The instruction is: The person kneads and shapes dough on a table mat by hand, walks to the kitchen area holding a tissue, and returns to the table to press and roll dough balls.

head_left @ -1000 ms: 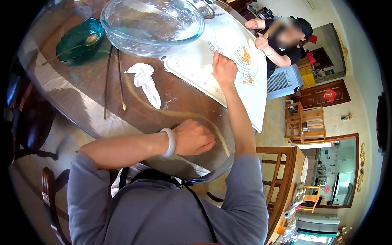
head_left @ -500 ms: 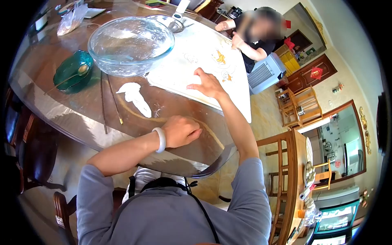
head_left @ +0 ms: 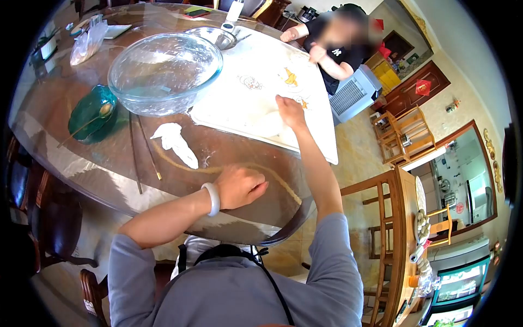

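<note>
My left hand (head_left: 242,187) is curled into a loose fist at the near table edge, a pale bangle (head_left: 212,199) round its wrist. I see nothing held in it. My right hand (head_left: 291,112) reaches over the white board (head_left: 229,111), beside a faint whitish patch on the surface; its fingers are mostly hidden. Left of the board lies a crumpled white cloth or tissue (head_left: 175,143). Two dark chopsticks (head_left: 143,147) lie farther left. Behind them stands a large clear glass bowl (head_left: 163,101), marked with white smears.
A green bowl (head_left: 87,131) with a spoon (head_left: 104,110) stands at the left. Farther back are a plastic bag (head_left: 90,43), a metal bowl (head_left: 215,38) and a white bottle (head_left: 235,11). Across the board sits a person in a black shirt (head_left: 332,57), with raised hands.
My right hand has shifted right and slightly down over the board, its spread thumb and fingers no longer showing. My left hand stays curled near the edge. The view has tilted slightly.
</note>
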A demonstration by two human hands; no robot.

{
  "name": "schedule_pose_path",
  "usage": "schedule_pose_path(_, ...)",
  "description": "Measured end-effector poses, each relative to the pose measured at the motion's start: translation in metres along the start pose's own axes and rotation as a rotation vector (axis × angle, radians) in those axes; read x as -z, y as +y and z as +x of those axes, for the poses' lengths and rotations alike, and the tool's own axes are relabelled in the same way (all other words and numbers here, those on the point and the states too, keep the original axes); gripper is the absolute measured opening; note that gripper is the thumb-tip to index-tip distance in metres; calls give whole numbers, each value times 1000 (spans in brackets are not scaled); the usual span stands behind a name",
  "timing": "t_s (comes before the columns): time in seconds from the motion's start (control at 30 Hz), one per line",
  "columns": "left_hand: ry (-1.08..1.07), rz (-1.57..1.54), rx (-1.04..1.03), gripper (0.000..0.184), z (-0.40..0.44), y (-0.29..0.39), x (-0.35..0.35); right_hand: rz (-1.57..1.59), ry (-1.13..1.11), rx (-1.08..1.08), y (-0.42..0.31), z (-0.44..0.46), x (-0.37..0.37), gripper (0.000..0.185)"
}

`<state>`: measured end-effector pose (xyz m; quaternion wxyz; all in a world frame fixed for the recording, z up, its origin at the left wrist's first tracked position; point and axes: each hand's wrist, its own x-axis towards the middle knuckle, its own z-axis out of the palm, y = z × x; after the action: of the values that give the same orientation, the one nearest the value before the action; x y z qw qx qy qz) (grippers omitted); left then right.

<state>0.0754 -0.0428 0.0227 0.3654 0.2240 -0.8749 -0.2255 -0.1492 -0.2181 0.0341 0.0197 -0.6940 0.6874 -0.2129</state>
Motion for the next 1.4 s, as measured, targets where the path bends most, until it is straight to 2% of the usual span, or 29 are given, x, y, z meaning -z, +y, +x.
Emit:
schedule_pose_path(0.1, 15, -46, -15, 22, 0, -1, -6, -207, -37, 40, -50, -2, 5, 50)
schedule_pose_path(0.37, -30, -74, 15, 21, 1, 3, -12, -343, -90, 96, -59, 40, -27, 52)
schedule_pose_path(0.6, -21, -63, 6, 21, 2, 0, -11, -349, -65, 114, -65, 29, -16, 57)
schedule_pose_path(0.7, -32, -14, 0, 23, 4, -2, -5, -269, 32, 111, -68, 9, -4, 61)
schedule_pose_path(0.83, -38, 1, 4, 23, 2, -2, -4, -41, -31, 61, -61, -7, 23, 62)
schedule_pose_path(0.97, -20, 11, -9, 22, 1, -3, -8, 19, 9, 194, -65, -31, 38, 52)
schedule_pose_path(1.03, -22, -11, 0, 22, 2, -4, -8, 16, -24, 191, -78, -35, 47, 47)
schedule_pose_path(1.17, 13, -72, -9, 20, 2, -3, -10, -3, -57, 227, -89, -31, 18, 39)
schedule_pose_path(1.3, 21, -83, 23, 17, 2, -2, -10, -209, 306, 598, -88, -23, -29, 42)
schedule_pose_path(1.33, 20, -83, 13, 17, 2, -3, -11, -204, 216, 580, -88, -14, -34, 48)
schedule_pose_path(1.4, 6, -77, 22, 17, 1, -4, -12, -206, -34, 392, -94, 8, -36, 49)
